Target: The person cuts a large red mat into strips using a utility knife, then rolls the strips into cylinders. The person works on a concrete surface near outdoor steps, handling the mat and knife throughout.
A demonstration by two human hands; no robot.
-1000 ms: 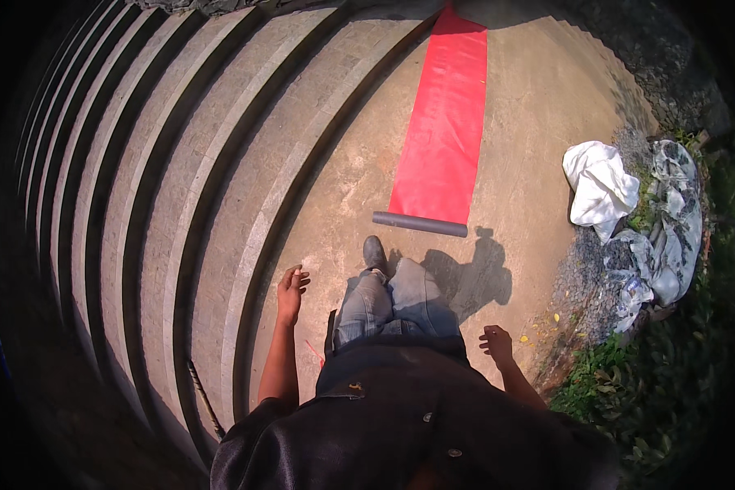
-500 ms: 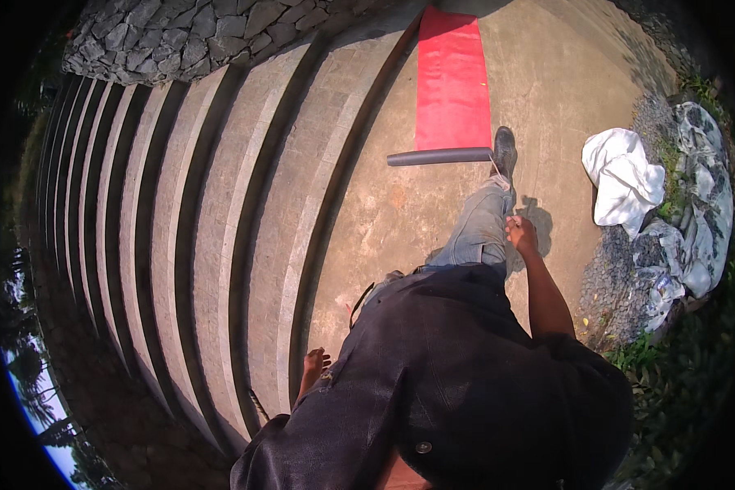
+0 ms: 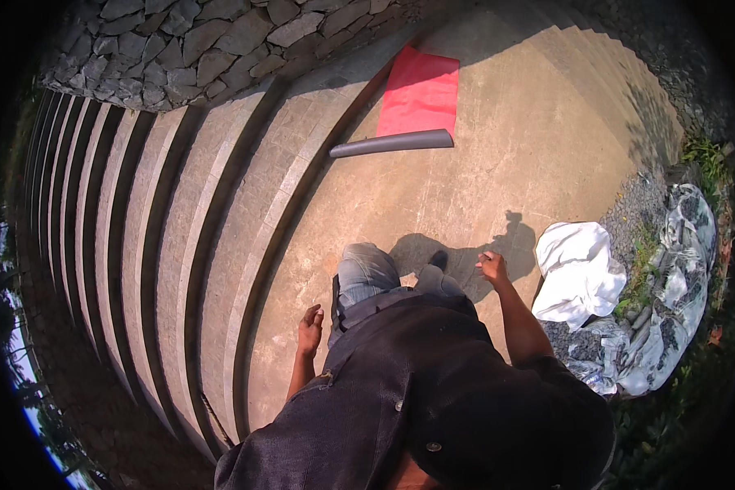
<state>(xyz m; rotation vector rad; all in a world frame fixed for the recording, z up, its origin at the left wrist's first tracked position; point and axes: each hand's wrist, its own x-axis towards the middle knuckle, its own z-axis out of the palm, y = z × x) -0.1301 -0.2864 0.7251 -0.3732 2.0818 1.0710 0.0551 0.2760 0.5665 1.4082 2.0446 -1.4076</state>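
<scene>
Beside my left hip hangs my left hand (image 3: 309, 329), its fingers loosely bent and apart, with nothing seen in it. My right hand (image 3: 492, 268) is held out in front on the right, fingers half curled, no object visible between them. Neither hand touches anything. Farther ahead, a red mat (image 3: 420, 86) lies flat on the paved ground. Its near end is wound into a dark grey roll (image 3: 392, 143), whose left end is close to the lowest step. My bent knee in faded jeans (image 3: 366, 273) shows at the front, with a dark shoe tip (image 3: 439, 260) beside it.
Long stone steps (image 3: 212, 204) run along the left, below a rough stone wall (image 3: 196, 45). To my right a white cloth (image 3: 578, 269) lies crumpled beside gravel and a dirty plastic sheet (image 3: 682, 286). Plants (image 3: 702, 155) edge the far right.
My view has shifted, so the mat and roll now sit farther left and the white cloth lower and nearer. My legs have changed stride. Both hands stay empty as far as I see.
</scene>
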